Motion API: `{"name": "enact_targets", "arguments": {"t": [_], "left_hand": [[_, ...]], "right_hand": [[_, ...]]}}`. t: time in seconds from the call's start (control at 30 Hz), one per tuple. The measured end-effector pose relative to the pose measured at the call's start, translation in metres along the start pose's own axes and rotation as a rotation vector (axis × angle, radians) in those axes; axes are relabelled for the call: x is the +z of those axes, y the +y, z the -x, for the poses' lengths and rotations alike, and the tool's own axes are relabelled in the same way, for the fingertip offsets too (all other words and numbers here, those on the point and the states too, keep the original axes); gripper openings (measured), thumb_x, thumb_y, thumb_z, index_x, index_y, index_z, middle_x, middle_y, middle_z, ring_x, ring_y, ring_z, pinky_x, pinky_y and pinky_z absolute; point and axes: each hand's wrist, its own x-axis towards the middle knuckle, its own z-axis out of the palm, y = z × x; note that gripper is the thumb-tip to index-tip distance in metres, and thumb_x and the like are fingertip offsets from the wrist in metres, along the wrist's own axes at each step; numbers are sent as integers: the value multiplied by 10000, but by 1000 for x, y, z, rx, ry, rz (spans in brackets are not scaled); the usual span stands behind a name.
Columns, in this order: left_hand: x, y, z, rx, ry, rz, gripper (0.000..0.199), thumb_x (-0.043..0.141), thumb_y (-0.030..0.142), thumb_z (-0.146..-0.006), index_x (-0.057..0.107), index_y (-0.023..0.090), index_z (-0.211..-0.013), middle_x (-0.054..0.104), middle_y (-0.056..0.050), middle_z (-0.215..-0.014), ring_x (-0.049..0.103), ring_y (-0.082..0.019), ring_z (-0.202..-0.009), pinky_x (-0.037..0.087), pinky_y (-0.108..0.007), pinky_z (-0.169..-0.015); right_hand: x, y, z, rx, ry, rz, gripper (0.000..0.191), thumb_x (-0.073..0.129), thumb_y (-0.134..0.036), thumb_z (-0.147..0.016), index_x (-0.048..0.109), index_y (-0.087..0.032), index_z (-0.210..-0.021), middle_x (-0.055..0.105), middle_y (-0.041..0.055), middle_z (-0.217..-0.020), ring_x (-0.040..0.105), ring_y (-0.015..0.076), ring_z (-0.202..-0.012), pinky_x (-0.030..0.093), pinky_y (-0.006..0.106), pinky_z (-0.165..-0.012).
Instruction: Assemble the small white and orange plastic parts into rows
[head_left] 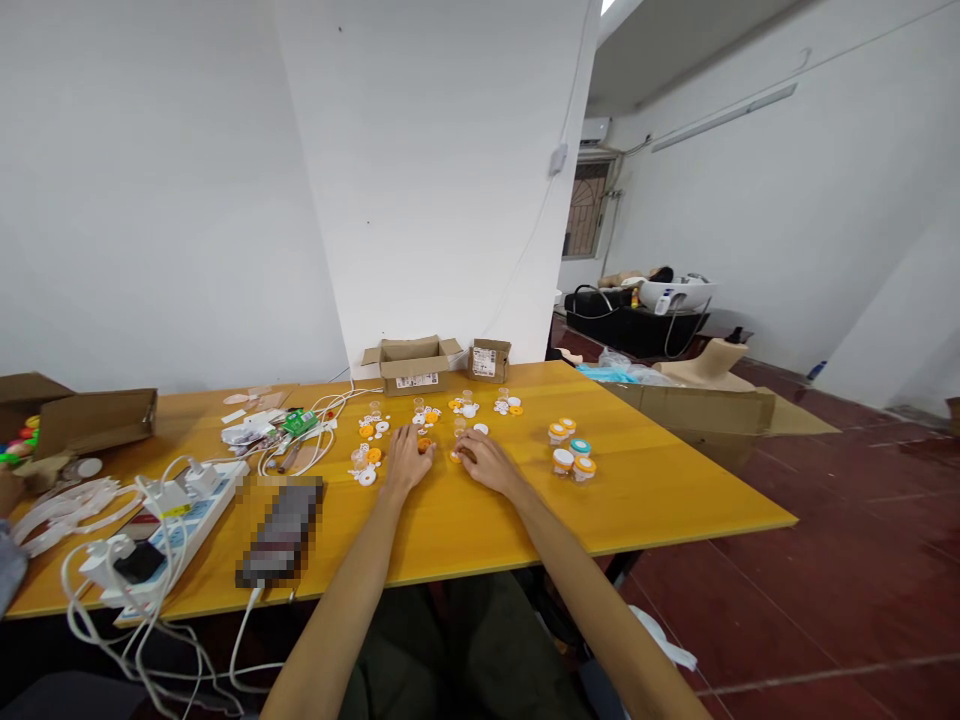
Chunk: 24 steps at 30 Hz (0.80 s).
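My left hand (407,462) is low over the table, fingers curled and thumb out. An orange disc (424,444) shows between its thumb and index finger. Close by on the right, my right hand (486,460) has its fingertips together at a small orange and white piece (455,457), mostly hidden by them. Just beyond the fingers stands a clear cup (460,427), with a white disc (481,429) beside it. Small groups of clear cups with orange and white discs lie around, such as the orange disc (373,455) and white disc (367,478) left of my left hand.
Several lidded jars (579,447) stand to the right. Two cardboard boxes, one open (415,366) and one smaller (490,361), stand at the back. On the left are a power strip (199,515) with tangled cables, a blurred-out dark device (283,530) and a green circuit board (300,422).
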Motion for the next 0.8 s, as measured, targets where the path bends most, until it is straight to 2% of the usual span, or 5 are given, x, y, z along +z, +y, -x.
{"name": "enact_targets", "arguments": {"t": [0.27,0.6,0.8], "left_hand": [[-3,2,-2,-78,-11,43,391,631,213,-807,628,248,-1196,690,-87,-1218,589,-276,-1213,466,-425,-1045],[-5,2,-5,-80,-71,65,472,659,222,-765,619,243,-1236,698,-91,-1236,569,-287,-1253,448,-427,-1060],[-3,-1,-6,-97,-19,102,438,649,224,-786,618,256,-1222,697,-84,-1244,582,-277,-1236,462,-420,-1051]], "right_hand": [[-3,-3,-1,-13,-2,-16,179,602,-79,-865,689,-233,-885,685,60,-1020,644,213,-1001,524,348,-897],[-6,-8,-2,-20,-12,-7,176,604,-71,-868,690,-225,-874,681,56,-986,642,204,-962,524,341,-883],[-8,-9,-1,-19,-21,-11,187,596,-80,-875,701,-233,-890,683,61,-999,645,210,-977,528,350,-887]]}}
